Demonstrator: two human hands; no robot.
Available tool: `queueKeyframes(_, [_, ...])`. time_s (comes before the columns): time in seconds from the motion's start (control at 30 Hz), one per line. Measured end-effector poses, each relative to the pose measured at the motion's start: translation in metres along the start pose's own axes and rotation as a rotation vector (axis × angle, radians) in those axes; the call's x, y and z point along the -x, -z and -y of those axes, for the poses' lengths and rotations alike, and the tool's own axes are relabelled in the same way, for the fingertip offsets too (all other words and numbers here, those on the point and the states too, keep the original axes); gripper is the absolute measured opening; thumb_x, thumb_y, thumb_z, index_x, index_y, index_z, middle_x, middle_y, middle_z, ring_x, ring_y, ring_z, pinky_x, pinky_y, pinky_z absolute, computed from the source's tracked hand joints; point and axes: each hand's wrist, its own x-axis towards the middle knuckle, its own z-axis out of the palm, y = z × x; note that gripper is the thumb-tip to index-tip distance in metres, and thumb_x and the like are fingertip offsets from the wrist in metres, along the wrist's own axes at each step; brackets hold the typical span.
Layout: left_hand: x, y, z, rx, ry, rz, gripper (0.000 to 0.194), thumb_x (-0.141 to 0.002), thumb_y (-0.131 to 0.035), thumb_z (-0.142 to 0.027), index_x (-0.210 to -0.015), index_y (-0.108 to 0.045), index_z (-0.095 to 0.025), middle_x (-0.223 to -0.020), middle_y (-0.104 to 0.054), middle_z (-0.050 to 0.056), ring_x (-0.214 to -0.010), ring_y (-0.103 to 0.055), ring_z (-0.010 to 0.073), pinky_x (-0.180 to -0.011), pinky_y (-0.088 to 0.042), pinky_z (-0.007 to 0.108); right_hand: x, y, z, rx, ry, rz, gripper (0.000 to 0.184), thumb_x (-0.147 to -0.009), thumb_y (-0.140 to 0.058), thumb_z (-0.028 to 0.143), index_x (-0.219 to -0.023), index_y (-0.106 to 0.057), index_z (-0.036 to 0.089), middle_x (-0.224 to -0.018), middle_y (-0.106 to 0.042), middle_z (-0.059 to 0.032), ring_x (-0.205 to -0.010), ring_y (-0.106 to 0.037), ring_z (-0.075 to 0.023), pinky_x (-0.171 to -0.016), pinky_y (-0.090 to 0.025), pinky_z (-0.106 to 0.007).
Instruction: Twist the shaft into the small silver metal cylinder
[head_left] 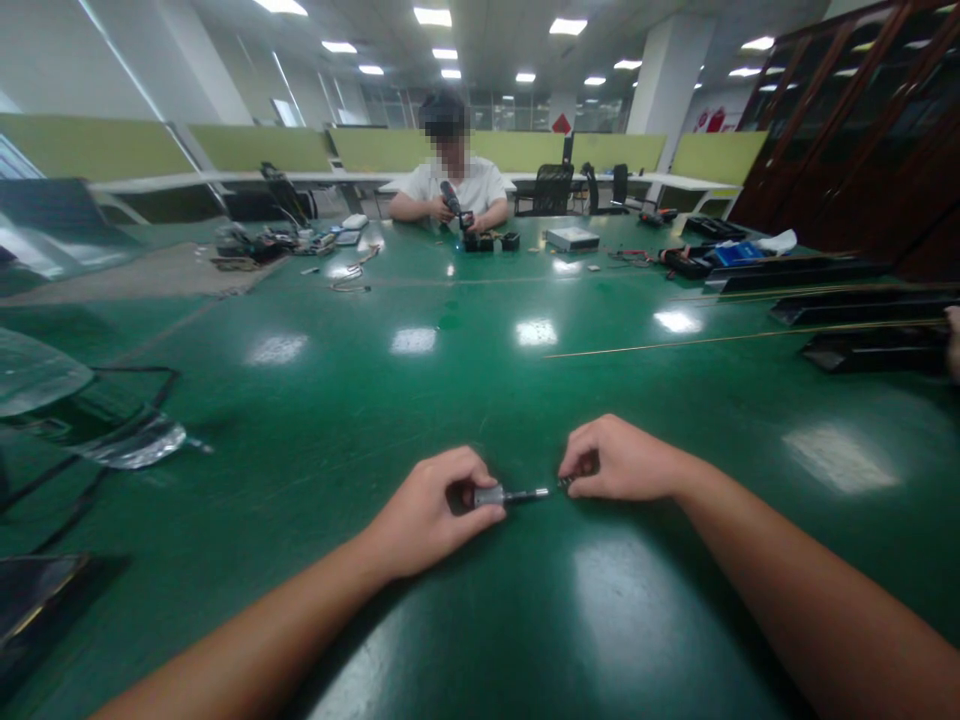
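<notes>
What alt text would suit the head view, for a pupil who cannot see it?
The left hand holds a grey-handled tool pointing toward a small part in the right hand, over a green table. A clear plastic bottle is at left; across the table, another person holds a dark handheld tool.

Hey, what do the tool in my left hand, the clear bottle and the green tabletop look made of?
Tool: shaft probably metal, given its bright tip; the grey handle could be metal or plastic. Clear bottle: likely glossy plastic, being see-through with crinkled glints. Green tabletop: smooth, shiny, mirroring ceiling lights; paint or matting, I can't tell.
</notes>
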Motion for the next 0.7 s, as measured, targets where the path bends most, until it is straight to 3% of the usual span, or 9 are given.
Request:
queueKeyframes(0.53, [0.000, -0.001, 0.002, 0.002, -0.008, -0.009, 0.014, -0.082, -0.069, -0.029, -0.084, -0.063, -0.017, -0.083, -0.063, 0.003, -0.076, -0.058, 0.0161, -0.070, -0.044, 0.027, 0.000, -0.008, 0.008, 0.010, 0.050, 0.004, 0.013, -0.074, -0.072, 0.020, -0.086, -0.077, 0.019, -0.076, -0.068, -0.0010, -0.068, -0.062, -0.0127, -0.063, -0.046, -0.023])
queueKeyframes(0.7, [-0.001, -0.002, 0.002, -0.007, -0.006, -0.005, 0.016, -0.082, -0.069, -0.032, -0.084, -0.064, -0.017, -0.081, -0.063, 0.003, -0.074, -0.058, 0.0156, -0.068, -0.044, 0.026, -0.011, -0.029, 0.014, -0.030, 0.076, -0.100, 0.015, -0.077, -0.073, 0.025, -0.090, -0.075, 0.018, -0.078, -0.069, -0.0021, -0.069, -0.062, -0.0127, -0.064, -0.045, -0.023])
